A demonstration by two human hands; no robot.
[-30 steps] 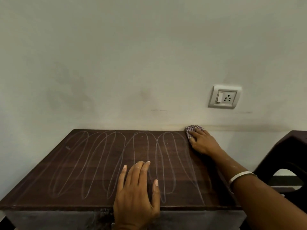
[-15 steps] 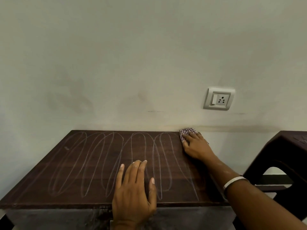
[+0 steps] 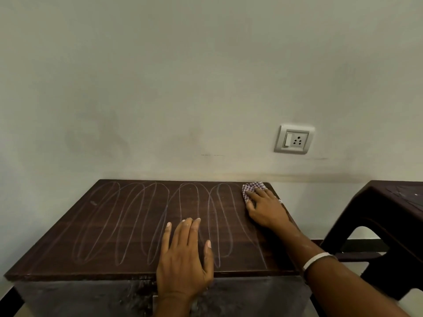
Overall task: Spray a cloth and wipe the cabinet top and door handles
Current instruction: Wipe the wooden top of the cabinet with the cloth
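Note:
The dark wooden cabinet top (image 3: pixel 114 225) stands against the wall and carries looping pale streak marks across its surface. At its far right corner lies a small checked cloth (image 3: pixel 253 188), pressed flat under the fingers of my right hand (image 3: pixel 265 208). My left hand (image 3: pixel 185 259) rests palm down on the front edge of the top, fingers spread, holding nothing. The cabinet front below is dark and blurred; no door handles can be made out.
A pale wall rises right behind the cabinet, with a white switch and socket plate (image 3: pixel 294 138) above the right corner. A dark plastic stool (image 3: pixel 389 225) stands close to the cabinet's right side.
My right hand with the cloth has slid slightly left along the back edge. My left hand has stayed flat on the front edge.

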